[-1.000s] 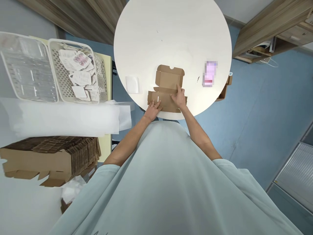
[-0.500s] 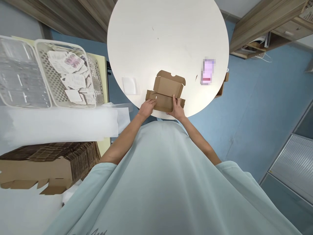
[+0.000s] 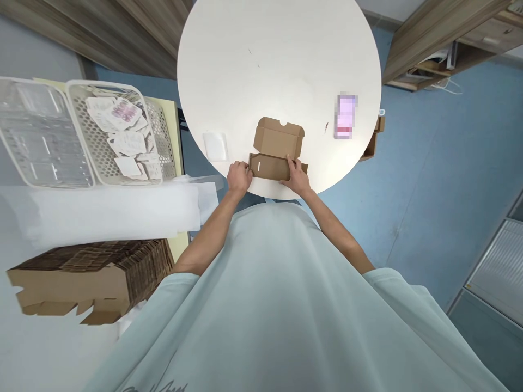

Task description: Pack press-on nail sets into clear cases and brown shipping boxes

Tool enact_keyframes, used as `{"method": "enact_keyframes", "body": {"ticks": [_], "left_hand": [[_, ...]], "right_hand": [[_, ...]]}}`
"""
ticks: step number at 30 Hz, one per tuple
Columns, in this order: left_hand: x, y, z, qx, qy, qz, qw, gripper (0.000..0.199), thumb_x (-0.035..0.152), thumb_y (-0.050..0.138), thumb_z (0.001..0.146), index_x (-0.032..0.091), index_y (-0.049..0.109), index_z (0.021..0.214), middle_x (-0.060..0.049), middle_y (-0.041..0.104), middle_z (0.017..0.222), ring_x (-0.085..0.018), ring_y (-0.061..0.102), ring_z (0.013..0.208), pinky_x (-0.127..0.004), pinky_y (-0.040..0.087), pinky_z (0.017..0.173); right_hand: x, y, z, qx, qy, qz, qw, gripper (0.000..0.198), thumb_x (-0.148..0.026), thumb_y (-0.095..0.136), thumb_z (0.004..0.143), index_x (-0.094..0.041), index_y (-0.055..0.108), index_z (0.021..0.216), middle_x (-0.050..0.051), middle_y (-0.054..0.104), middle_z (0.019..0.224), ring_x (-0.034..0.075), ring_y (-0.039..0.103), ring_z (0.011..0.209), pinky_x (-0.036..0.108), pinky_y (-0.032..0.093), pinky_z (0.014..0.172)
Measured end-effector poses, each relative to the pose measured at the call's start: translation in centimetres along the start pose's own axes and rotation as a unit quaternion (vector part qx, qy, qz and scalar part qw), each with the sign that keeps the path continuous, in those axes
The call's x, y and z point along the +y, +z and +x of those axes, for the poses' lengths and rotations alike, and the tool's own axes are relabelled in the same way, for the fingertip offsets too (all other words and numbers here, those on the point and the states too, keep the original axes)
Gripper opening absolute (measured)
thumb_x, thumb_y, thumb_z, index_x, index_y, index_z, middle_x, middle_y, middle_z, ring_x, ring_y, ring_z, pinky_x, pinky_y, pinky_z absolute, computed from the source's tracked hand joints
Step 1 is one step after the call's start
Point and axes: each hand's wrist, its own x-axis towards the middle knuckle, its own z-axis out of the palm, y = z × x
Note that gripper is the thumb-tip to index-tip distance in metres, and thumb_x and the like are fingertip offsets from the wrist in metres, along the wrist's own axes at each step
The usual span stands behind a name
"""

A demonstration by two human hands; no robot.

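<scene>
A brown cardboard box (image 3: 269, 167) lies at the near edge of the round white table, its lid (image 3: 279, 139) folded open and away from me. My left hand (image 3: 239, 177) is closed around the box's left end, where the side wall stands up. At the right end, my right hand (image 3: 297, 176) grips the wall, with fingers inside the box and the thumb at the near side. The right side flap still sticks outward past that hand. A small white packet (image 3: 216, 147) lies on the table left of the box.
Left of the round table (image 3: 278, 65) are a white basket (image 3: 153, 136) of printed cards, a bin of clear plastic cases (image 3: 53, 141), white sheets (image 3: 110, 209) and a stack of flat cardboard boxes (image 3: 81, 283). A blurred pink item (image 3: 345, 116) lies on the table's right.
My left hand has moved left from inside the box to its left end. The left side flap, flat and outward before, now stands upright. My right hand stays at the right end.
</scene>
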Motion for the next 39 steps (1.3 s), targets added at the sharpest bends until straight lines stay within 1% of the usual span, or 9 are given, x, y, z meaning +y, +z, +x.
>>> {"method": "enact_keyframes", "body": {"ticks": [6,11,13,20,26,30,34,37,39], "left_hand": [[1.7,-0.3,-1.4,-0.011,-0.036,-0.054,0.998,0.024,0.024,0.063,0.105,0.021,0.07,0.128,-0.013,0.085,0.114,-0.034,0.081,0.111,-0.046,0.061,0.106],[3.1,0.7,-2.9,-0.015,0.01,-0.101,0.995,0.035,0.039,0.074,0.106,0.02,0.068,0.135,-0.016,0.08,0.146,-0.031,0.082,0.111,-0.045,0.062,0.108],[3.1,1.1,-2.8,-0.003,0.001,-0.109,0.994,0.034,0.036,0.07,0.107,0.02,0.068,0.138,-0.016,0.079,0.148,-0.029,0.082,0.109,-0.043,0.062,0.107],[2.3,1.9,-1.3,-0.007,-0.038,-0.066,0.997,0.003,0.022,0.066,0.103,0.024,0.069,0.103,-0.011,0.084,0.111,-0.03,0.077,0.107,-0.041,0.06,0.097],[3.3,2.8,-0.7,0.003,-0.036,-0.005,0.999,0.012,0.014,0.062,0.098,0.022,0.07,0.101,-0.014,0.077,0.102,-0.037,0.074,0.105,-0.047,0.056,0.096],[3.5,3.2,-0.5,0.008,-0.045,-0.012,0.999,0.014,0.014,0.063,0.098,0.021,0.072,0.107,-0.016,0.076,0.106,-0.039,0.072,0.111,-0.048,0.055,0.1],[3.6,3.4,-0.5,0.005,-0.054,-0.016,0.998,0.016,0.015,0.062,0.1,0.02,0.072,0.11,-0.016,0.075,0.106,-0.038,0.072,0.11,-0.048,0.055,0.101],[3.6,3.4,-0.4,-0.001,-0.057,-0.028,0.998,0.017,0.015,0.063,0.099,0.019,0.073,0.113,-0.016,0.075,0.109,-0.04,0.071,0.111,-0.05,0.054,0.103],[3.6,3.4,-0.4,-0.003,-0.059,-0.028,0.998,0.018,0.015,0.064,0.099,0.019,0.072,0.114,-0.016,0.074,0.108,-0.04,0.07,0.111,-0.05,0.054,0.104]], "right_hand": [[0.1,0.0,0.0,-0.009,-0.01,-0.021,1.0,0.135,-0.058,0.097,0.085,-0.034,0.016,0.19,0.023,0.034,0.185,0.049,0.066,0.147,0.068,0.069,0.111],[0.1,-0.2,0.4,-0.013,-0.022,-0.015,1.0,0.134,-0.055,0.099,0.085,-0.032,0.019,0.19,0.024,0.031,0.187,0.05,0.066,0.148,0.067,0.069,0.112],[0.3,-0.3,0.6,-0.021,-0.028,-0.015,0.999,0.137,-0.059,0.099,0.084,-0.032,0.017,0.19,0.024,0.029,0.188,0.05,0.066,0.148,0.068,0.068,0.112],[1.1,0.1,1.3,-0.015,-0.048,-0.017,0.999,0.146,-0.052,0.108,0.074,-0.035,0.021,0.19,0.022,0.03,0.189,0.05,0.065,0.15,0.064,0.069,0.111],[1.0,-0.3,2.3,-0.016,-0.059,-0.026,0.998,0.137,-0.049,0.106,0.077,-0.029,0.028,0.188,0.023,0.031,0.188,0.051,0.065,0.147,0.066,0.066,0.115],[2.0,-1.7,1.0,0.036,-0.08,0.006,0.996,0.106,-0.054,0.088,0.096,-0.028,0.036,0.184,0.02,0.044,0.18,0.046,0.063,0.149,0.063,0.062,0.12],[4.7,-2.7,-1.1,0.161,0.025,0.057,0.985,0.069,-0.049,0.065,0.11,-0.021,0.048,0.17,0.021,0.068,0.151,0.039,0.064,0.145,0.058,0.06,0.117],[6.4,-2.5,-1.8,0.123,0.114,0.084,0.982,0.041,-0.046,0.069,0.106,-0.02,0.065,0.138,0.016,0.079,0.12,0.036,0.073,0.12,0.053,0.061,0.107],[6.7,-2.2,-1.8,0.095,0.129,0.09,0.983,0.016,-0.04,0.066,0.107,-0.024,0.066,0.111,0.011,0.08,0.105,0.033,0.074,0.106,0.048,0.06,0.101]]}}
